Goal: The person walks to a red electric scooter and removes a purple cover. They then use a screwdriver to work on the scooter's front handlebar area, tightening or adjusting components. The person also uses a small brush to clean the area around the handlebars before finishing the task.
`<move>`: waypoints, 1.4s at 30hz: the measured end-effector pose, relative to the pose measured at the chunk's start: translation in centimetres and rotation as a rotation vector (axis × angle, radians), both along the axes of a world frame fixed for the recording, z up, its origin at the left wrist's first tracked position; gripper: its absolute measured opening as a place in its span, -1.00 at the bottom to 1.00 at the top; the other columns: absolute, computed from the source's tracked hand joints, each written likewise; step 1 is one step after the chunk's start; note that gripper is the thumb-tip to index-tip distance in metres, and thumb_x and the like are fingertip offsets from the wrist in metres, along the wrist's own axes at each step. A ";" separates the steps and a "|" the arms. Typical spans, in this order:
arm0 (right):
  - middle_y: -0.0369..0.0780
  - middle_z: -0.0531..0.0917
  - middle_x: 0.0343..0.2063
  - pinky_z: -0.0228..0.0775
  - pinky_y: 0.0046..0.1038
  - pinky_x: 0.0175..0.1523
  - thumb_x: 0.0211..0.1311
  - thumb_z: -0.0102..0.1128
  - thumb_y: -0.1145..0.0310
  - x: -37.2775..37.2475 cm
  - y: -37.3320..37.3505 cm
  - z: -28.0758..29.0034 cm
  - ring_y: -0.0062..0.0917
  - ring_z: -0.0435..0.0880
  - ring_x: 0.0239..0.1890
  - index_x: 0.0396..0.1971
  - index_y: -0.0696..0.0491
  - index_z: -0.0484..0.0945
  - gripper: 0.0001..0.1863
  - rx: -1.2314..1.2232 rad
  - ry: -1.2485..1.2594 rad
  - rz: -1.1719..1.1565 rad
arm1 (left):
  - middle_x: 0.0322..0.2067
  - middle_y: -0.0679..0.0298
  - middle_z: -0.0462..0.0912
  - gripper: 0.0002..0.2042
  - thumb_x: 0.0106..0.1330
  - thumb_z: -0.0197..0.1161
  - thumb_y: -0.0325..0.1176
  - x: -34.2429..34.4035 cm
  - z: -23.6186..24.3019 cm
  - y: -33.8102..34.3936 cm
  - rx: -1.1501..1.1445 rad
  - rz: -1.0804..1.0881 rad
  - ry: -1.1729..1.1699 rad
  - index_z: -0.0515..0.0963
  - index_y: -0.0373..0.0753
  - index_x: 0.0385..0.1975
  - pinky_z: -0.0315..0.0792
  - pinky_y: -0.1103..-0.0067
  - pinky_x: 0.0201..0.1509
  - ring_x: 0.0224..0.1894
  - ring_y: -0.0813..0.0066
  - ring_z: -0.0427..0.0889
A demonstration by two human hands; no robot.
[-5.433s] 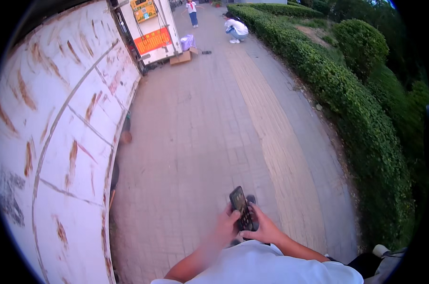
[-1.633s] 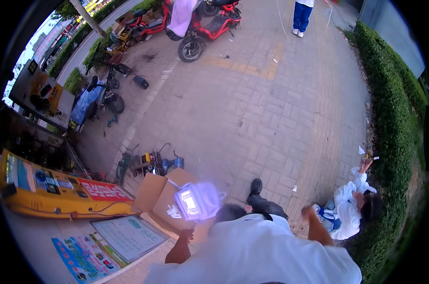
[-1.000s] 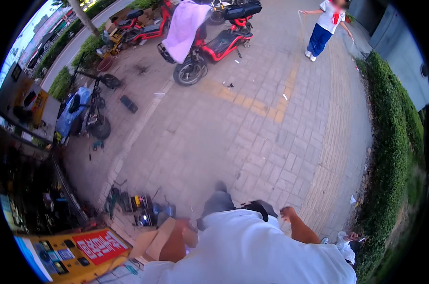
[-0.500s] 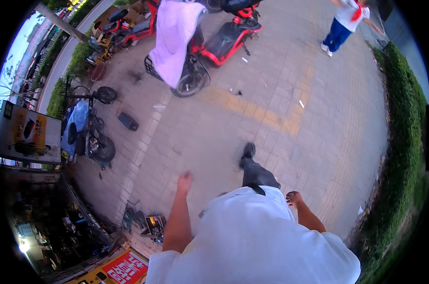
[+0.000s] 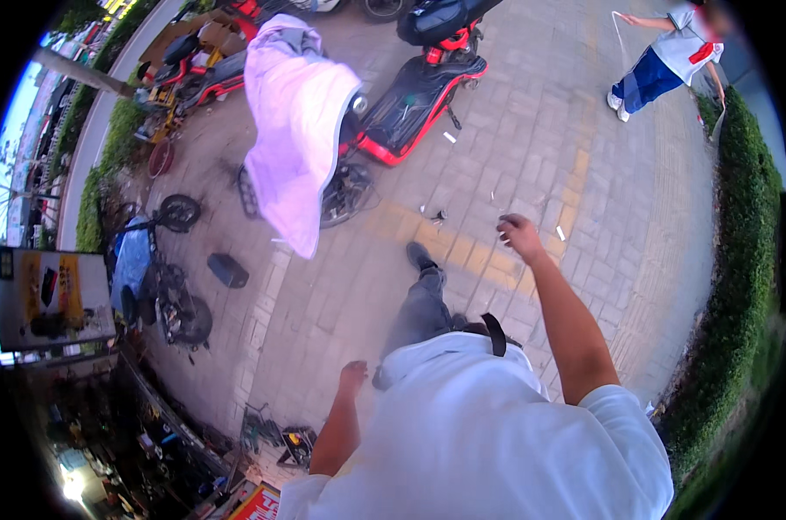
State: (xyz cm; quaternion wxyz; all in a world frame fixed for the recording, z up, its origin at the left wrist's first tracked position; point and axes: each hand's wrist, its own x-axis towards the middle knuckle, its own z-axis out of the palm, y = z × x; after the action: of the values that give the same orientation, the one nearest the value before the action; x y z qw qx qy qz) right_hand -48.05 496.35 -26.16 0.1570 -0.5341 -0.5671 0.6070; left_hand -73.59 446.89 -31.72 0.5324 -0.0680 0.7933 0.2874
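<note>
We appear mid-stride — right grip (image 5: 518, 236) slightly spread, seemingly empty; left grip (image 5: 353, 376) blurred, closure we cannot tell. Advancing calls for clearing the scooter (image 5: 420, 108).

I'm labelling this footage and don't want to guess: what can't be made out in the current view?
All in the head view:
Red scooter: handlebars mostly hidden by the lilac cover.
Left hand: blurred, so its fingers can't be told apart.
Red sign: cut off by the lower edge.
Dark shop interior: its contents are too dim and small to identify.
</note>
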 end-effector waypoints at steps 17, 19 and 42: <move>-0.19 0.61 -0.49 0.40 -0.42 -0.37 0.09 0.14 0.29 -17.6 19.4 -7.9 -0.52 0.56 -0.49 -0.28 0.20 0.57 -0.71 -0.191 -0.265 0.276 | -0.07 -0.06 0.57 -0.60 0.31 0.15 -0.16 -18.4 2.2 45.2 0.322 -0.623 1.112 0.46 -0.37 -0.02 0.40 0.42 0.06 -0.02 0.20 0.58; -0.16 0.64 -0.47 0.42 -0.39 -0.31 0.08 0.15 0.28 -20.0 22.8 -11.8 -0.48 0.59 -0.48 -0.27 0.20 0.57 -0.69 -0.211 -0.232 0.333 | -0.03 -0.07 0.54 -0.59 0.32 0.14 -0.17 -19.2 2.6 47.1 0.222 -0.639 1.344 0.44 -0.38 0.00 0.37 0.42 0.10 0.02 0.20 0.54; -0.23 0.61 -0.11 0.31 -0.51 0.11 0.35 -0.03 0.36 -61.0 30.0 -23.4 -0.58 0.52 -0.05 0.02 0.21 0.47 -0.67 -0.230 1.109 0.830 | 0.19 -0.11 0.23 -0.04 -0.09 0.50 -0.27 -32.5 -13.3 55.9 0.634 0.248 1.734 0.01 -0.47 0.26 0.09 0.42 0.32 0.23 0.12 0.24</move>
State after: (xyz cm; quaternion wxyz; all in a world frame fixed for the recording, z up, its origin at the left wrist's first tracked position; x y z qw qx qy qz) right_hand -109.05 526.33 -49.53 0.1210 0.1015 -0.4926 0.8558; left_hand -106.05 502.82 -45.00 -0.2872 0.2347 0.7854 0.4956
